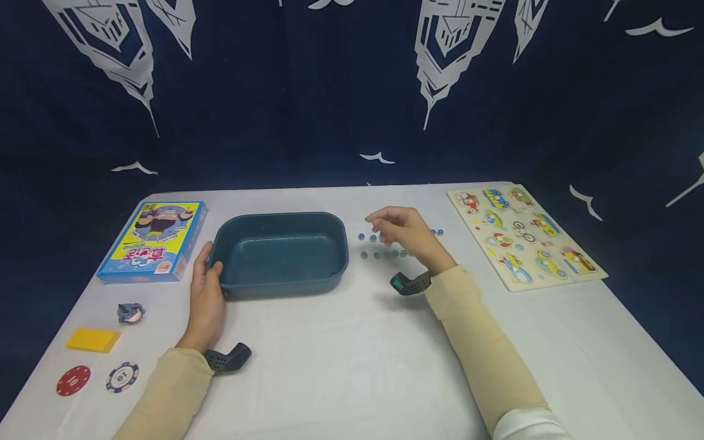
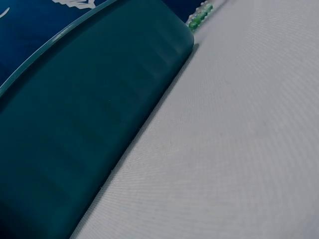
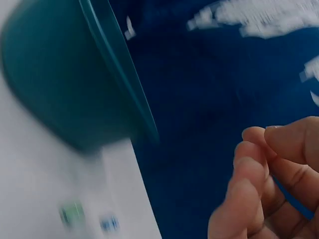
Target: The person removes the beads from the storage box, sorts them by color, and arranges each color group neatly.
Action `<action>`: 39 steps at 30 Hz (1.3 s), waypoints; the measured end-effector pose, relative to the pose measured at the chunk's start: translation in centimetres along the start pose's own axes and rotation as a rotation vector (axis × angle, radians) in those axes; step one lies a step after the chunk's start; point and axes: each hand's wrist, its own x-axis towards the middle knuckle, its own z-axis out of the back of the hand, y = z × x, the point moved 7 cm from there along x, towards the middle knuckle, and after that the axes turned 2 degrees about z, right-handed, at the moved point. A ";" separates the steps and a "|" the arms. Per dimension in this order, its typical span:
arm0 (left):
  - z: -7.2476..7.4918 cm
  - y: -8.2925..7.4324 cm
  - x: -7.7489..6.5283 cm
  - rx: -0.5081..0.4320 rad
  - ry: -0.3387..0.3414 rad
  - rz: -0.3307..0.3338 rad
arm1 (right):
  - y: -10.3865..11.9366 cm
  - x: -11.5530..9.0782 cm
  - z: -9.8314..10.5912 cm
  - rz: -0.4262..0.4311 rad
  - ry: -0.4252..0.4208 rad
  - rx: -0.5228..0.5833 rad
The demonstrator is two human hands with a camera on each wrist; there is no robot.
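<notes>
A dark teal plastic basin (image 1: 283, 290) stands on the white table. My left hand (image 1: 206, 299) holds its left end, thumb at the rim and fingers along the outer wall. The basin's side (image 2: 94, 114) fills much of the left wrist view. My right hand (image 1: 407, 232) is over two rows of small glass marbles, bluish ones (image 1: 361, 236) behind and green ones (image 1: 364, 255) in front, hiding several. Its fingers are bent, with thumb and index fingertips (image 3: 254, 134) close together; I cannot tell whether something small is between them.
A picture puzzle board (image 1: 522, 238) lies at the right. At the left are a blue and yellow box (image 1: 154, 241), a small shark figure (image 1: 130, 313), a yellow block (image 1: 93, 340), a red chip (image 1: 73, 381) and a blue-white chip (image 1: 123, 377). A dark curtain (image 1: 297, 110) hangs behind.
</notes>
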 end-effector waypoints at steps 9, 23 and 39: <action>0.1 0.3 0.2 -0.018 0.000 -0.007 | 3.6 1.2 -8.0 0.174 0.340 -0.030; 0.2 0.4 0.2 0.016 -0.009 -0.006 | 4.1 2.1 -13.3 0.366 0.616 -0.555; 0.2 0.3 0.2 0.017 -0.003 -0.015 | 2.4 1.7 -14.8 0.331 0.696 -0.974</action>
